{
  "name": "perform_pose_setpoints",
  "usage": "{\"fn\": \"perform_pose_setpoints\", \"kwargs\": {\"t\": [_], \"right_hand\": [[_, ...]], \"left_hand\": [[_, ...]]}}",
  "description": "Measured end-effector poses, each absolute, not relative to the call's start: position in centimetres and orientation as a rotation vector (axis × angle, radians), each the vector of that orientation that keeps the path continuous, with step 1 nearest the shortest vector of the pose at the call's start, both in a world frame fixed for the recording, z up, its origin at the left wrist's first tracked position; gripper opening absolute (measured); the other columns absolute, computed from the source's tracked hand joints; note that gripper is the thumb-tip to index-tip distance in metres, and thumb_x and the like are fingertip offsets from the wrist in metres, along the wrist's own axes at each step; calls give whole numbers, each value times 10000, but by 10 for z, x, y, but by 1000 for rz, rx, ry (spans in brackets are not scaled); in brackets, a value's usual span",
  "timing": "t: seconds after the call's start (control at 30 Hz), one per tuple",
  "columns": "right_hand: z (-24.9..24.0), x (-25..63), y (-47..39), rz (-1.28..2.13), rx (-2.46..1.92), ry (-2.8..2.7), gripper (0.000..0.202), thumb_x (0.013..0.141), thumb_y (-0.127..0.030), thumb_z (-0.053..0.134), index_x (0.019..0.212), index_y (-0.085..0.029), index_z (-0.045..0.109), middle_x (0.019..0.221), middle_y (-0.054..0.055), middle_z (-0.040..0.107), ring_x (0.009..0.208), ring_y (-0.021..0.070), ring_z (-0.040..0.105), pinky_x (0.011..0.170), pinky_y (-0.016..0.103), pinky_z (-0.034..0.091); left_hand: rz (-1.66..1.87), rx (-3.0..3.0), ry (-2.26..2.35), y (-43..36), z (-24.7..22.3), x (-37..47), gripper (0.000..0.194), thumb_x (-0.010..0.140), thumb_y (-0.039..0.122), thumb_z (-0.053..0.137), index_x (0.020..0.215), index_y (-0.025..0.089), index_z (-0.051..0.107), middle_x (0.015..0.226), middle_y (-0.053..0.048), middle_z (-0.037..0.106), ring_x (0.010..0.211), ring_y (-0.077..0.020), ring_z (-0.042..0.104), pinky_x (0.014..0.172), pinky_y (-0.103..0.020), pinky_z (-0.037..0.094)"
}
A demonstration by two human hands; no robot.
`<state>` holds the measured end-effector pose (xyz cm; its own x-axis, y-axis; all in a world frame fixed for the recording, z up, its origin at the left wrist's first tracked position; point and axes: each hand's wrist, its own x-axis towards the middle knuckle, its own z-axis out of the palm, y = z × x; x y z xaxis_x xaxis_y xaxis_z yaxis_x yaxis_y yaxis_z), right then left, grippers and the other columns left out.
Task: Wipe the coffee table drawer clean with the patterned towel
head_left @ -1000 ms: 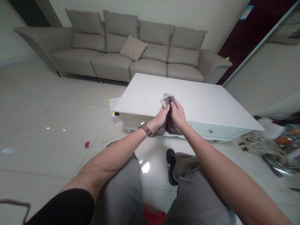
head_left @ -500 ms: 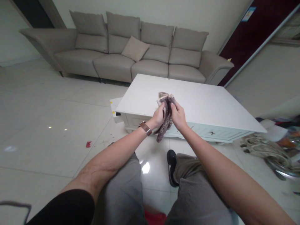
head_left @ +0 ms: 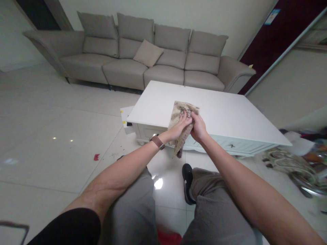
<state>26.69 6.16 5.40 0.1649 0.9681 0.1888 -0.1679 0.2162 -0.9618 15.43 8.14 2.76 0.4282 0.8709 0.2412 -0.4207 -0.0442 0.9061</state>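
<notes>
A beige and brown patterned cloth [head_left: 176,115] is held up in front of the white coffee table [head_left: 217,105], over its near edge. My left hand [head_left: 181,126] is on the cloth, fingers fairly straight and pressing a bunched part against my other hand. On the cloth's right side, my right hand [head_left: 198,127] grips it with the thumb on top. The pale side spreads out above and left of my fingers, while a darker end hangs below the tabletop's edge. Folds hide some of my fingertips.
Behind the table runs a long grey-brown sofa [head_left: 125,69] with a loose cushion [head_left: 148,53]. A white box [head_left: 127,119] stands by the table's left end. Coiled hoses [head_left: 288,161] and clutter lie right. A red scrap [head_left: 96,157] is on the tiled floor.
The cloth was crumpled with its dark side showing; now its pale side is spread wider. My left hand has moved right across it, and my right hand has shifted slightly right.
</notes>
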Motion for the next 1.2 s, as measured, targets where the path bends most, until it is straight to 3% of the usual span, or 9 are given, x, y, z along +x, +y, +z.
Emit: {"fn": "perform_pose_setpoints", "kwargs": {"t": [0.1, 0.3, 0.4, 0.47, 0.57, 0.67, 0.8, 1.03, 1.2], "right_hand": [[53, 273, 68, 1108, -982, -884, 390, 835, -559, 600, 996, -214, 684, 981, 69, 776, 1083, 277, 702, 956, 445, 575], [54, 283, 75, 1159, -923, -935, 436, 803, -608, 594, 982, -216, 662, 951, 74, 775, 1017, 281, 724, 922, 457, 590], [57, 290, 74, 1129, -957, -956, 433, 778, -601, 650, 980, -217, 649, 921, 67, 772, 990, 290, 729, 913, 485, 590], [60, 297, 73, 1101, -972, -964, 438, 772, -602, 682, 981, -219, 646, 905, 63, 769, 980, 296, 730, 903, 495, 592], [67, 312, 72, 1047, -978, -981, 446, 769, -620, 710, 966, -225, 643, 893, 55, 764, 985, 302, 728, 897, 502, 594], [72, 329, 72, 1013, -1004, -964, 449, 755, -628, 736, 940, -232, 636, 898, 51, 761, 998, 304, 723, 901, 509, 597], [71, 345, 71, 989, -1041, -988, 450, 775, -646, 733, 953, -248, 622, 920, 43, 760, 1016, 291, 716, 903, 517, 601], [72, 353, 66, 1102, -957, -886, 385, 806, -576, 757, 983, -266, 613, 848, -17, 754, 976, 234, 726, 902, 432, 608], [80, 349, 61, 1210, -946, -894, 373, 828, -570, 742, 986, -252, 630, 831, -4, 747, 931, 240, 730, 860, 421, 617]], "left_hand": [[1095, 1316, 511, 77, 34, 150, 261, 797, 283, 734, 1051, 238, 768, 1543, -62, 525, 1601, -286, 8, 1284, -437, 66], [1278, 1367, 661, 71, 53, 144, 377, 725, 146, 643, 1091, 229, 626, 1437, -72, 585, 1418, -269, 451, 1210, -420, 267], [1349, 1268, 905, 84, 49, 135, 544, 686, 209, 740, 1201, 233, 569, 1494, -102, 523, 1426, -288, 422, 1197, -427, 274], [1248, 1172, 984, 94, 42, 125, 631, 671, 336, 813, 1243, 221, 574, 1493, -132, 525, 1448, -320, 394, 1195, -448, 272], [829, 1068, 810, 103, 30, 108, 600, 688, 557, 806, 1140, 186, 673, 1304, -160, 673, 1306, -349, 552, 1115, -478, 386], [541, 1074, 617, 103, 21, 97, 518, 611, 477, 893, 987, 153, 744, 1084, -145, 763, 1059, -304, 692, 1003, -440, 489], [597, 1092, 548, 99, 24, 96, 453, 602, 337, 926, 981, 139, 777, 1014, -144, 788, 910, -247, 728, 942, -400, 526], [810, 1171, 557, 95, 37, 101, 515, 657, 377, 905, 1078, 117, 761, 1030, -127, 793, 952, -250, 726, 925, -379, 530], [782, 1059, 441, 102, 34, 103, 539, 696, 591, 799, 984, 136, 769, 1006, -131, 795, 1036, -295, 717, 961, -397, 518]]}}
